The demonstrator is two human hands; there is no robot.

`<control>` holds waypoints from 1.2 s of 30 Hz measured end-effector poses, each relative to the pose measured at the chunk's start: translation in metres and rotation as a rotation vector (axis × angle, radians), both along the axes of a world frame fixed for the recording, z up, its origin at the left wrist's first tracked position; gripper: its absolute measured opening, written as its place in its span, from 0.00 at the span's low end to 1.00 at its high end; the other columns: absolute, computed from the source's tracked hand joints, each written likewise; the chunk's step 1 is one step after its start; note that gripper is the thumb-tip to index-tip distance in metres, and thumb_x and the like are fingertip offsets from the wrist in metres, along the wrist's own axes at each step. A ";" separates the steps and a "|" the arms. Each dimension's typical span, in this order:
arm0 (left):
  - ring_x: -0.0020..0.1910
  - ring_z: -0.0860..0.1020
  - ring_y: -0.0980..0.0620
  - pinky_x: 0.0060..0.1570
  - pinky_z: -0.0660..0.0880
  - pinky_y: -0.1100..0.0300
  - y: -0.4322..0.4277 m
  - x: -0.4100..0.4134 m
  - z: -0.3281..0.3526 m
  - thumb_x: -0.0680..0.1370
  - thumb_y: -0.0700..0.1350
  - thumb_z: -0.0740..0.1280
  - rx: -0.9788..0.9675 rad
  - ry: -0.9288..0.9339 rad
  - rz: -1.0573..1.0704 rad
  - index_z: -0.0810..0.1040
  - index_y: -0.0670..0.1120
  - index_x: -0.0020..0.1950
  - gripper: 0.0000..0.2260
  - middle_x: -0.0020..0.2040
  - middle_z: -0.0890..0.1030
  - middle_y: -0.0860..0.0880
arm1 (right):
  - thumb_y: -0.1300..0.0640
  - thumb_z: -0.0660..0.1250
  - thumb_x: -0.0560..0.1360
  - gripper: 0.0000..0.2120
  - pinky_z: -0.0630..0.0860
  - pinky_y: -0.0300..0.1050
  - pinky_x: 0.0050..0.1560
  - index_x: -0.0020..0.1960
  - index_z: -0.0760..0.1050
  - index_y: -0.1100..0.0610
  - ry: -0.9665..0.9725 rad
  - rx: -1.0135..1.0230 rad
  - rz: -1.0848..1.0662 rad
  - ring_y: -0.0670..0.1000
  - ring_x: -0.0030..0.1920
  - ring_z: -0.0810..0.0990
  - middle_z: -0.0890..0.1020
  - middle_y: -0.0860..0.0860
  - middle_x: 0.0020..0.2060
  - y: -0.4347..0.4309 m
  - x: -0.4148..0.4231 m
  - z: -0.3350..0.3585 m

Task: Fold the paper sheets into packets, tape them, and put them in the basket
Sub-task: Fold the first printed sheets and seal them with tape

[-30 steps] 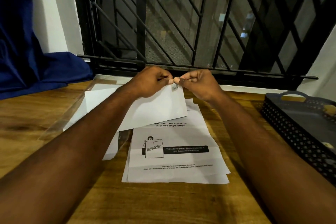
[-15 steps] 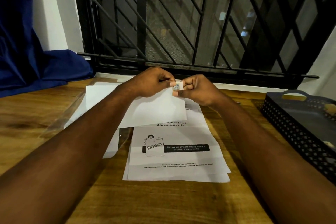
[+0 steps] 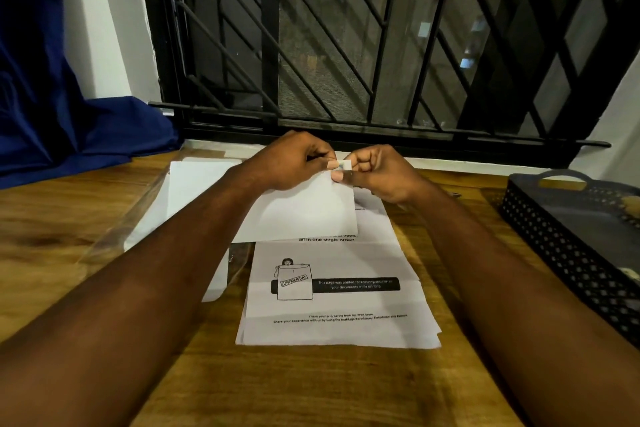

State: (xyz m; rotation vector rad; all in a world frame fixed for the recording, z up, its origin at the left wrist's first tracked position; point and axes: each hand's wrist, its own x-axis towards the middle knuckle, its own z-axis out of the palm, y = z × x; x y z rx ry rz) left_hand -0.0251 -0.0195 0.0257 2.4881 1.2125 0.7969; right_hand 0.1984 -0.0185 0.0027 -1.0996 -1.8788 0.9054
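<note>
Left hand (image 3: 294, 163) and right hand (image 3: 375, 172) both pinch far edge of folded packet (image 3: 304, 211), raised over printed sheets (image 3: 341, 291); small tape piece (image 3: 342, 166) between fingertips. I judge risk: tape sticking to fingers or landing crooked, fold springing open. Wooden table (image 3: 311, 388), basket (image 3: 575, 218) right, window grille (image 3: 346, 38) beyond, blue cloth (image 3: 52, 121) left.

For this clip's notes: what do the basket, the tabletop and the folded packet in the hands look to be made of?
Basket: looks like moulded plastic, dark grey and matt, its wall pierced by a regular grid of small holes.
Tabletop: wood or a wood-look laminate, warm brown with visible grain and a slight sheen.
Folded packet: plain white paper, matt, with crisp straight edges.
</note>
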 end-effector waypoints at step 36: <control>0.56 0.84 0.48 0.34 0.80 0.60 0.026 -0.056 -0.017 0.76 0.39 0.76 -0.656 -1.287 0.458 0.79 0.46 0.63 0.17 0.58 0.85 0.45 | 0.70 0.65 0.82 0.14 0.86 0.51 0.50 0.65 0.79 0.60 0.517 -0.293 -0.335 0.58 0.57 0.86 0.86 0.60 0.59 0.020 0.026 -0.023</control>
